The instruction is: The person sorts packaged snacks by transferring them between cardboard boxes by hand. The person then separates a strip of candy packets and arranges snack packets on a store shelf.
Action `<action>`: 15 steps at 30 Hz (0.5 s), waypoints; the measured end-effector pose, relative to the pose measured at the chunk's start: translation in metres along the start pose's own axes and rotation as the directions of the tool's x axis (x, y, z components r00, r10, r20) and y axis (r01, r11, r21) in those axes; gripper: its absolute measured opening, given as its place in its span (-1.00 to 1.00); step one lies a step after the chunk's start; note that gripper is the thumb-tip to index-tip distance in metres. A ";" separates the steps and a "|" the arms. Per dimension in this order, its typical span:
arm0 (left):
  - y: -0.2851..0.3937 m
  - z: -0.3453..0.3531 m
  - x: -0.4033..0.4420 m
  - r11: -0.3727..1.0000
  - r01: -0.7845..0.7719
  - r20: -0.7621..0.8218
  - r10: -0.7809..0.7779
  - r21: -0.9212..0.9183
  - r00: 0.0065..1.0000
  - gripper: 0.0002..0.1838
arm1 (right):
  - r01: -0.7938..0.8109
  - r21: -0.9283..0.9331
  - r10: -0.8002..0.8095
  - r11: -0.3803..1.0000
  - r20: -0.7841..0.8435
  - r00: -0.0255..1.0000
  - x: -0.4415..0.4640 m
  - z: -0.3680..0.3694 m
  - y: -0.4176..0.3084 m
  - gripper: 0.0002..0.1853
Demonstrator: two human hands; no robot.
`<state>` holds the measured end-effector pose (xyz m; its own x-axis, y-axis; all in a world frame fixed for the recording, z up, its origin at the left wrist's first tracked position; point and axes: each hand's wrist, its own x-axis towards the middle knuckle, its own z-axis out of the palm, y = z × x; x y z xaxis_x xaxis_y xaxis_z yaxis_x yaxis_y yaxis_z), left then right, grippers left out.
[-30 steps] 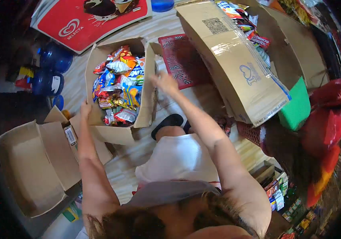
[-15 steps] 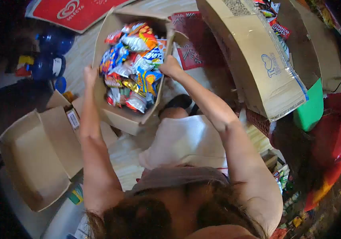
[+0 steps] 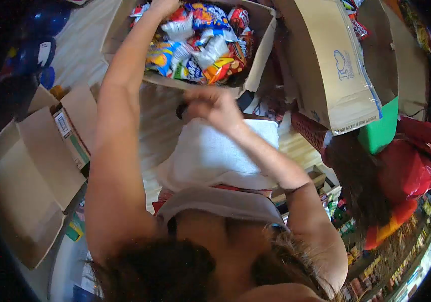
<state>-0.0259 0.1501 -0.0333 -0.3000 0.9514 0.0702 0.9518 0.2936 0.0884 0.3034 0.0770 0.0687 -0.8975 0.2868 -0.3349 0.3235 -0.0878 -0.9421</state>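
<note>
A cardboard box filled with snack packets stands in front of me at the top of the view. Blue, red, orange and silver packets lie jumbled inside. My left hand reaches over the packets at the far side of the box, cut by the frame edge, so its grip is hidden. Just outside the near wall, my right hand hovers above my lap, blurred. Its fingers are loosely bent and apart, with nothing visible in them.
At right stands a larger carton with more packets, beside a green sheet and red plastic bags. An open carton sits at left. Blue water jugs stand at upper left.
The packet box has turned clockwise and shifted right and up in view. My right hand has left its rim and moved nearer my lap. My left hand has moved up and right.
</note>
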 end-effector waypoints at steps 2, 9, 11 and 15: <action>0.007 0.005 0.011 1.000 0.012 -0.081 -0.013 -0.020 0.997 -0.59 | 0.168 -0.599 -0.443 0.783 -0.348 0.826 0.035 -0.050 -0.012 -0.60; 0.016 -0.024 -0.044 0.981 0.139 -0.344 -0.086 0.133 0.935 -0.49 | -0.129 -0.879 -0.511 0.459 -0.380 0.771 0.169 -0.212 0.037 -0.44; 0.027 -0.038 -0.101 0.933 0.288 -0.503 -0.360 -0.217 0.786 -0.42 | -0.152 -0.896 -0.470 0.418 -0.356 0.808 0.178 -0.211 0.040 -0.58; 0.050 0.016 -0.220 0.269 0.510 -0.196 -0.961 -0.817 0.193 -0.07 | -0.260 -0.948 -0.522 0.184 -0.318 0.791 0.179 -0.199 0.037 -0.85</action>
<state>0.0884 -0.0435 -0.0603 -0.9854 -0.1169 0.1237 0.0515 0.4880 0.8713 0.2142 0.3152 -0.0235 -0.7840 0.5760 0.2314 0.5764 0.8139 -0.0730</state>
